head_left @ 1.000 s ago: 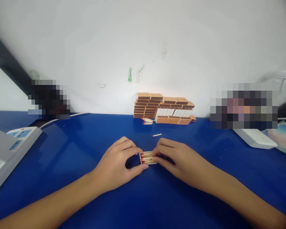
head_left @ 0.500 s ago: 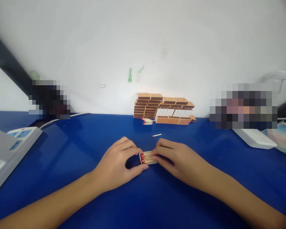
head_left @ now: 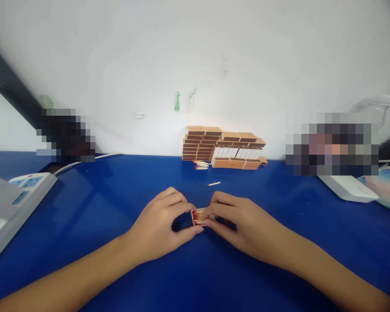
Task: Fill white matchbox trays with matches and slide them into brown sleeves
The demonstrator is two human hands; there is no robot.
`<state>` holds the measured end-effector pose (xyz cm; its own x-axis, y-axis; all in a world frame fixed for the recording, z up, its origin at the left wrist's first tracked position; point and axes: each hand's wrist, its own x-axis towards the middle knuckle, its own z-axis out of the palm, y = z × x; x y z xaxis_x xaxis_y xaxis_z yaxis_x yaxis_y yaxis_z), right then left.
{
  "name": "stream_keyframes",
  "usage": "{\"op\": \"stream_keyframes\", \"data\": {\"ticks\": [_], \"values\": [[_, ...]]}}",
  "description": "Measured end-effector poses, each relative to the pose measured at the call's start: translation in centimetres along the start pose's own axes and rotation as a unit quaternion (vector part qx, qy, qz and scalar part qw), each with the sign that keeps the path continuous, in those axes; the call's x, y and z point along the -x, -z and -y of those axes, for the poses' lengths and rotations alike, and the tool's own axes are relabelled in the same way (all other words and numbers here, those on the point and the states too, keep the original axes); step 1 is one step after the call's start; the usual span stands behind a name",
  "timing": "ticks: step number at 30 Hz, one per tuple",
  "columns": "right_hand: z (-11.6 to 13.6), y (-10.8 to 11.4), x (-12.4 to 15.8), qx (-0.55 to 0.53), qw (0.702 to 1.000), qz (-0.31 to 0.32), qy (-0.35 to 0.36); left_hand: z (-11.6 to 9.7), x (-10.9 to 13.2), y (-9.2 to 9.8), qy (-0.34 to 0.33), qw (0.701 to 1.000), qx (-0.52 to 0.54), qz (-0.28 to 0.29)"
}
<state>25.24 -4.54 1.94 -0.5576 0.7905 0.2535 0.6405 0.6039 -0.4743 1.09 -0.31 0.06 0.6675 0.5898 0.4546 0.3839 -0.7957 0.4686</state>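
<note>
Centre frame on a blue table, the left hand and right hand pinch an open tray of matches between narrow fingers. It seems full; squeezing hard could buckle it and spill matches.

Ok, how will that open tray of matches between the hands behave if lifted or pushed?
The match tray looks like thin card, so it is probably light and would crush under a hard pinch. It is open on top, so tilting would likely spill matches, like the loose match lying beyond. On the smooth blue table it should slide easily.
</note>
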Motion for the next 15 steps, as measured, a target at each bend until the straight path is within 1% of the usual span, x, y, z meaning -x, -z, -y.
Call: {"op": "stream_keyframes", "data": {"ticks": [3, 9, 12, 15], "values": [[0.18, -0.13, 0.05, -0.011, 1.000, 0.014, -0.002, -0.02, -0.01, 0.01, 0.000, 1.000, 0.002, 0.000], [0.51, -0.68, -0.03, 0.010, 0.999, 0.035, -0.035, 0.00, -0.08, 0.00, -0.003, 1.000, 0.001, 0.006], [0.76, -0.59, -0.05, 0.014, 0.998, 0.044, -0.047, 0.00, -0.10, -0.01, 0.000, 1.000, -0.004, 0.012], [0.79, -0.39, 0.05, 0.010, 0.998, 0.042, -0.043, 0.02, -0.13, -0.02, -0.002, 1.000, -0.008, 0.015]]}}
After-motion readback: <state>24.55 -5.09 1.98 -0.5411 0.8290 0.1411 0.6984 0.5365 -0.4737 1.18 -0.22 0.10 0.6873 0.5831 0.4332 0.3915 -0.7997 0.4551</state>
